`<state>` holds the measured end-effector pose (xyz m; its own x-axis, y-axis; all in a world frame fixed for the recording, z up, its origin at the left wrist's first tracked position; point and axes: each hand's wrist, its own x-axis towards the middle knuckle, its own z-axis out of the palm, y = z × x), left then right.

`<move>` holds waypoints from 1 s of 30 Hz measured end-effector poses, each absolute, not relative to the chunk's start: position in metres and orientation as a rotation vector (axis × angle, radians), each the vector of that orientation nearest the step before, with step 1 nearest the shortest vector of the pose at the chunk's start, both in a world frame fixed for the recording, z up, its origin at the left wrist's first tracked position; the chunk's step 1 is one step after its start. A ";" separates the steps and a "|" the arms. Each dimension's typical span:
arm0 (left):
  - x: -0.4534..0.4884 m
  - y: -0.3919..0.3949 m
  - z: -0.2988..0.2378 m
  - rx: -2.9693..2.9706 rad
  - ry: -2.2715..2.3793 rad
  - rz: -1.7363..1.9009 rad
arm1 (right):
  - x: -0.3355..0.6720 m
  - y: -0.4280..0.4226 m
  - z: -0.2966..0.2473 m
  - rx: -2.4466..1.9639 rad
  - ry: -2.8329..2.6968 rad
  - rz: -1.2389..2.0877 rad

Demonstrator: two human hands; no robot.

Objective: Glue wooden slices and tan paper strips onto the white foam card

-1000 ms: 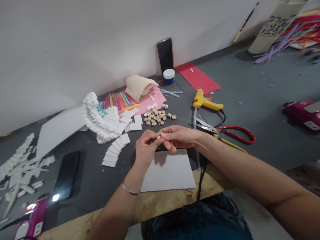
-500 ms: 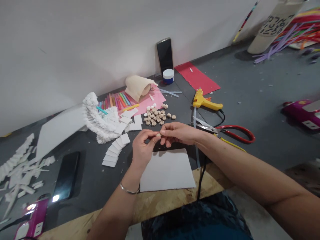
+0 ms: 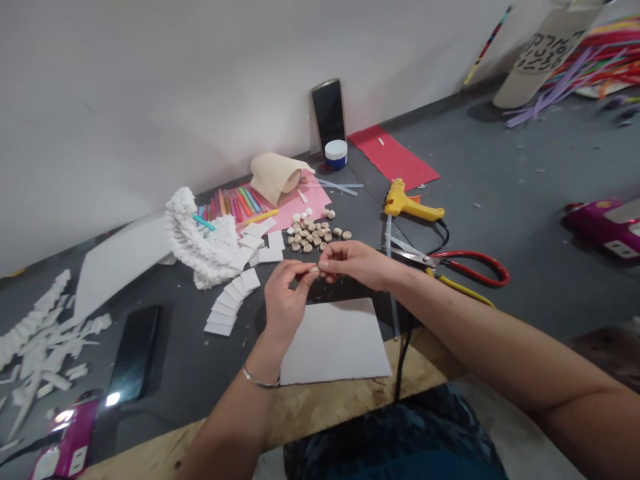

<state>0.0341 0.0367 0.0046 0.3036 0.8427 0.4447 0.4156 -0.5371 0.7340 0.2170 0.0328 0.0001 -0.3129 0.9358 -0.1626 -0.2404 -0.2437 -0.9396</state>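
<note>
Well, a small pale piece (image 3: 314, 271) is held up in the air above a white card (image 3: 334, 345), pinched at the fingertips of the left hand (image 3: 286, 295). That hand's thumb and forefinger are closed on it, with the other fingers curled in. The right hand (image 3: 352, 261) meets it from the other side, thumb and forefinger drawn close together at the piece; whether they grip it or only touch it, I cannot tell. A thin bangle (image 3: 261, 381) circles the left wrist.

Just beyond the hands, small round wood slices (image 3: 307, 233) lie clustered on the dark tabletop (image 3: 185, 360). To their left, white squares (image 3: 230, 303) fan out in a curved row beside a ruffled white strip (image 3: 197, 243). To the right, red-handled scissors (image 3: 465, 267) lie just below a yellow glue gun (image 3: 407, 203). Farther back, a pink sheet (image 3: 300, 207) sits under colored sticks (image 3: 235, 203).
</note>
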 end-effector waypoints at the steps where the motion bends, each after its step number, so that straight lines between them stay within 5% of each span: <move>1: 0.034 0.037 0.005 2.121 1.111 1.151 | 0.217 0.033 0.000 -0.996 -1.088 1.705; 16: 0.037 0.034 0.001 1.897 1.087 1.284 | 0.213 0.030 -0.001 -0.927 -1.203 1.711; 30: 0.034 0.039 0.002 1.628 0.940 1.258 | 0.212 0.024 0.000 -0.933 -1.800 0.568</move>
<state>0.0340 0.0387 0.0022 0.2111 0.9183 0.3350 0.0611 -0.3545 0.9331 0.2123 0.0236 0.0000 -0.2131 0.8042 0.5548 0.3399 0.5934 -0.7296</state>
